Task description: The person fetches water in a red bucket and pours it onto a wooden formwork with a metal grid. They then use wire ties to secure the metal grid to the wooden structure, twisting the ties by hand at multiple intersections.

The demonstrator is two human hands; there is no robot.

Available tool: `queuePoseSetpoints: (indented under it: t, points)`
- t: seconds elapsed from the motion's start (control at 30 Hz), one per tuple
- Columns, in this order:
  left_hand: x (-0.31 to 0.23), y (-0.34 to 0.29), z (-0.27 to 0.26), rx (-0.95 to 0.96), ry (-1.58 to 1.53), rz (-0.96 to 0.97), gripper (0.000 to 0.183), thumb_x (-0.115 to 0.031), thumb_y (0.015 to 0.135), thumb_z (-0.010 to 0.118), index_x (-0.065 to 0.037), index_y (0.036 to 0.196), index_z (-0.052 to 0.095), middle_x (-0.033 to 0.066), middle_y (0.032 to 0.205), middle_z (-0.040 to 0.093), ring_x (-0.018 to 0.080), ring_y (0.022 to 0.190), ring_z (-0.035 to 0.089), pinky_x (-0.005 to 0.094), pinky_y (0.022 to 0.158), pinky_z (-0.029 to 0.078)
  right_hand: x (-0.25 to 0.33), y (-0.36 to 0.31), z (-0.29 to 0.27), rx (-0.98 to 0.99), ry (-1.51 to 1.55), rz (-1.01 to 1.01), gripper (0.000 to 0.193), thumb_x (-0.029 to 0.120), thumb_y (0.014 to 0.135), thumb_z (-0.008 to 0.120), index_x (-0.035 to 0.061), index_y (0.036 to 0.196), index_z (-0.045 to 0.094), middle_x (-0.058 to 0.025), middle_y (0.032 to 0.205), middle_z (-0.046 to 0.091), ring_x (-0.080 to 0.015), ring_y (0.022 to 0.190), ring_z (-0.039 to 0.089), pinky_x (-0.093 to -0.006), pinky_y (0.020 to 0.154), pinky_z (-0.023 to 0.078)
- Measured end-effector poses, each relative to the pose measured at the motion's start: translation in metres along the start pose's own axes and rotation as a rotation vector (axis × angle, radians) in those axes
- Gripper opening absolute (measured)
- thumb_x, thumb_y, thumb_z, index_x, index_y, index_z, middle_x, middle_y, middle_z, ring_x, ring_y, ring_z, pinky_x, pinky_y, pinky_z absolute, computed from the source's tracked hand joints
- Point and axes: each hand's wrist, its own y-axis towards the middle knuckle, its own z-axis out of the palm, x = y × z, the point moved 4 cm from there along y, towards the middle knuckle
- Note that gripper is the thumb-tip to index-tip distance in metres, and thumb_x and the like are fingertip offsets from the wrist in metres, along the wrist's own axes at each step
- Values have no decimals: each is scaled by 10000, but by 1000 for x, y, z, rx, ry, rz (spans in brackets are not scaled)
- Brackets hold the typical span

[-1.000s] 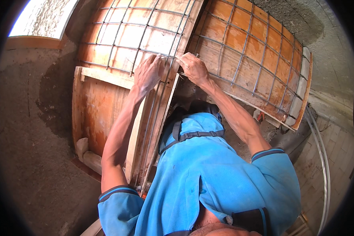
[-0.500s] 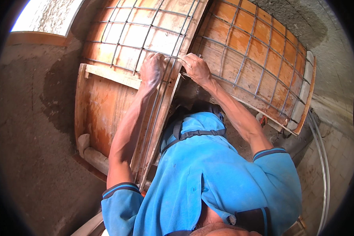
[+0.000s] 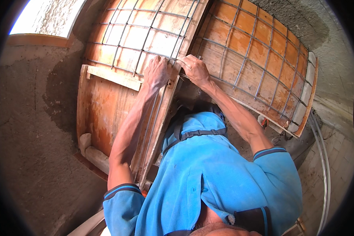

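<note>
My left hand (image 3: 156,71) is closed in a fist at the near edge of a steel rebar grid (image 3: 149,28), beside a long wooden beam (image 3: 170,84). Close by on its right, my right hand (image 3: 195,70) is closed too, with fingertips pinched together. A short stretch of thin steel rod (image 3: 173,59) shows between the two fists, and both appear to grip it. My fingers hide the rest of their hold. Long steel bars (image 3: 153,112) run along the beam under my left forearm.
Orange-brown plywood panels (image 3: 106,110) lie left of the beam, and another panel under a second rebar grid (image 3: 259,51) slopes off to the right. Rough concrete walls (image 3: 19,118) flank them. A bright window (image 3: 47,17) is at upper left. Pale tubes (image 3: 322,165) curve down at right.
My left hand has shifted slightly right and turned, now nearer my right hand. The right hand stays almost in place, its grip still closed.
</note>
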Motion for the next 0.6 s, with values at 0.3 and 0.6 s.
queuePoseSetpoints:
  t: [0.3, 0.6]
  points:
    - [-2, 24, 9, 160, -81, 10, 321, -244, 937, 626, 46, 800, 623, 271, 630, 605, 428, 599, 649, 483, 541, 496, -9, -3, -4, 14, 16, 40, 195, 171, 941, 626, 33, 1060, 696, -132, 973, 686, -310, 933, 664, -400, 808, 552]
    - [11, 24, 8, 262, -225, -130, 248, -217, 918, 647, 2, 818, 705, 175, 698, 682, 263, 638, 680, 443, 629, 517, -7, -4, 3, -6, 43, 24, 174, 163, 934, 621, 43, 1040, 690, -137, 940, 679, -323, 906, 667, -418, 769, 562]
